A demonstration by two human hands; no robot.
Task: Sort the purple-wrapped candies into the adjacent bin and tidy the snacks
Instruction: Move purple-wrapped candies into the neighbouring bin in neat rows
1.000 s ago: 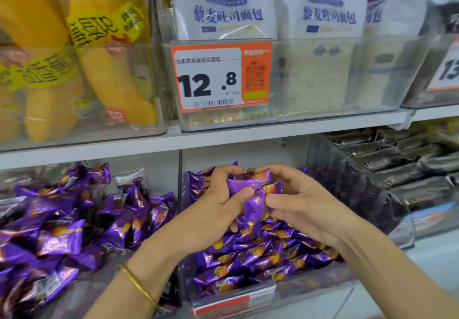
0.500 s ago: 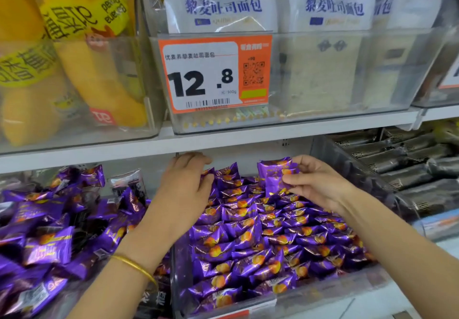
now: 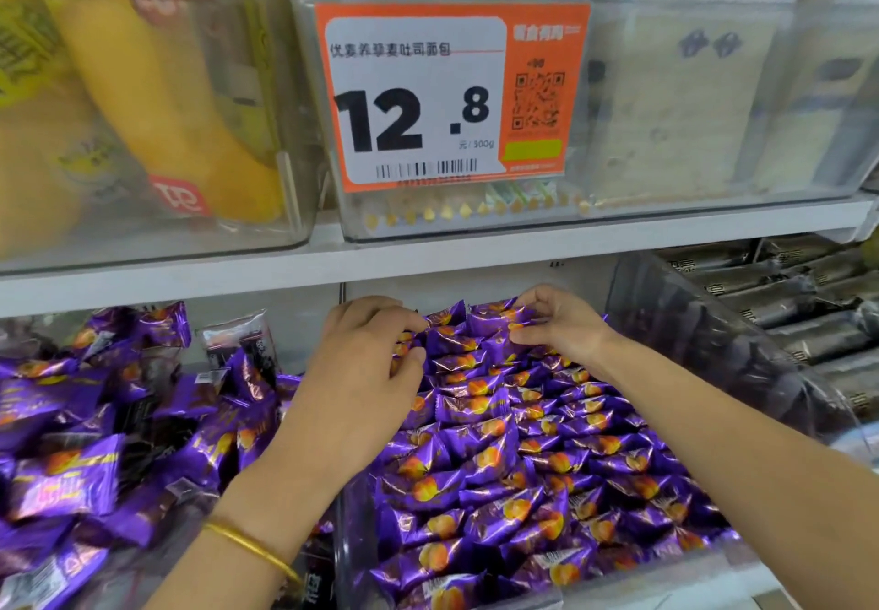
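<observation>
Both hands work at the back of the bin (image 3: pixel 348 557) on the lower shelf, where the candies (image 3: pixel 523 467) lie in overlapping rows. The left hand (image 3: pixel 368 371) curls fingers and thumb around a few at the back left. The right hand (image 3: pixel 559 324) pinches one wrapper in the rear row. More candies lie in a loose pile (image 3: pixel 71 471) just left of the bin.

These look light, small and pillow-shaped, and the glossy foil is probably slippery and crinkly, so a handful could spill. It seems safest to pinch each across its plump middle or by a crimped end, and to scoop several at once with cupped fingers.
</observation>
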